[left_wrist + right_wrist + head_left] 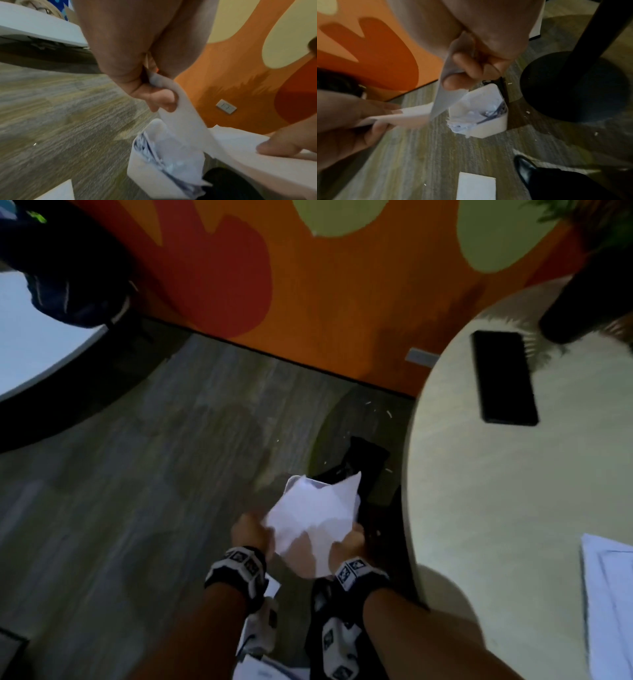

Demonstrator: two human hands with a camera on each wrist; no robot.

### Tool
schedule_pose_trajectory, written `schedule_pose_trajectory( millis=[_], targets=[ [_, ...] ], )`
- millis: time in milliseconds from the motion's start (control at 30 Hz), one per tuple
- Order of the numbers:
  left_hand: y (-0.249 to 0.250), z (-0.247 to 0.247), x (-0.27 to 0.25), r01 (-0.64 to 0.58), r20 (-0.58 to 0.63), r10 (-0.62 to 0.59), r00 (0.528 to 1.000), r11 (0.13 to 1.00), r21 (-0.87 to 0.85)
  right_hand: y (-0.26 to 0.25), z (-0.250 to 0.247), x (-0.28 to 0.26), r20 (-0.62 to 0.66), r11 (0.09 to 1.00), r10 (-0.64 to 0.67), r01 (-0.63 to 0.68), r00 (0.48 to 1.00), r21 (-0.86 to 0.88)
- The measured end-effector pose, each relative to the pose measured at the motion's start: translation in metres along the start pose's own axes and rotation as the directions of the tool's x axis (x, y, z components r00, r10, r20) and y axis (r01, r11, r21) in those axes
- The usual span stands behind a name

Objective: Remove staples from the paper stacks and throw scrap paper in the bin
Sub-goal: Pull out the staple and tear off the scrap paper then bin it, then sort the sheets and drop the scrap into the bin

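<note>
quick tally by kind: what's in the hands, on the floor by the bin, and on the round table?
Hands: 2, left hand and right hand, both gripping one paper sheet
Paper sheet in hands: 1
Bin: 1, white, already holding scrap
Loose sheet on floor: 1
Phone: 1
Paper stack: 1
Total: 7

We see white scrap paper (315, 508), white bin (488, 129), orange-red-cream blob-pattern wall (308, 285), black phone (503, 378).

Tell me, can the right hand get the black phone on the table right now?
Probably not right away. The right hand is down low over the white bin, gripping the scrap paper together with the left hand. The phone lies uncovered on the round table, but farther off.
</note>
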State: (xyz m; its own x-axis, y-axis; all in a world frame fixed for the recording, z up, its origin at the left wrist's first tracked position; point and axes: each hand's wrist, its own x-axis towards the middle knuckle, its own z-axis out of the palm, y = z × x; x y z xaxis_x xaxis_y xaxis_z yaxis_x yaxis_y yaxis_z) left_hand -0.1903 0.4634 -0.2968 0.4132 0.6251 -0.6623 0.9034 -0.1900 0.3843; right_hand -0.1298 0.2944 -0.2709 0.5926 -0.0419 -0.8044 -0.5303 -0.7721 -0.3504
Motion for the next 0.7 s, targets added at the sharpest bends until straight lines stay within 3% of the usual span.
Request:
schedule_pose_trajectory(
  millis=[67,167,367,567,700],
  targets=[
    [-0.002,0.018,0.006,0.025,0.058,-0.027,0.998,0.999,0.036,0.012,0.013,0.017,0.002,0.999,0.034,-0.034,0.999,-0.006],
    [-0.012,0.040,0.024,0.072,-0.005,-0.072,0.997,0.997,0.021,0.029,0.029,0.044,-0.016,0.989,0.130,-0.129,0.991,0.071],
    [-0.008,0.069,0.060,0.049,-0.069,-0.054,0.996,0.996,-0.079,0.030,0.053,0.088,-0.055,0.966,0.193,-0.180,0.980,0.187],
    [-0.012,0.092,0.087,-0.062,0.140,0.063,0.988,0.998,-0.011,0.037,0.066,0.125,-0.101,0.910,0.287,-0.238,0.953,0.339],
    [-0.018,0.096,0.104,-0.006,0.003,0.006,1.000,1.000,-0.006,0.035,0.073,0.141,-0.177,0.900,0.271,-0.184,0.946,0.396]
  ],
)
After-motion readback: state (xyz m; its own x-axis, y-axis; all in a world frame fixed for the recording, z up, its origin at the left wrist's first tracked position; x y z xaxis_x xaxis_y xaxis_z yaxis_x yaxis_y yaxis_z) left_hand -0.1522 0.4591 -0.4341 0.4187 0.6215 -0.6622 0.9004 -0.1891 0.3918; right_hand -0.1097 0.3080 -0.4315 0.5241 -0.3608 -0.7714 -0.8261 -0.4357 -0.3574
